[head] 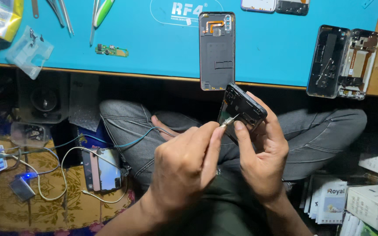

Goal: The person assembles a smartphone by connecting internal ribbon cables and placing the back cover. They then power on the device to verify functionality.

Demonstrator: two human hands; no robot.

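Right hand (pixel 259 164) grips phone frame (pixel 241 109); left hand (pixel 184 168) perhaps screwdriver (pixel 227 122).

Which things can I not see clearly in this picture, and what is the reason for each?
Head view:
- Tool handle: hidden inside the left hand.
- Opened phone lower part: covered by the right hand.
- Its inner parts: too small and dark.
- Tweezers: cut off by the top edge.

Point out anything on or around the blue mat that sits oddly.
The black back cover overhangs the front edge of the blue mat, so part of it is unsupported. On the floor, a phone lies among tangled cables.
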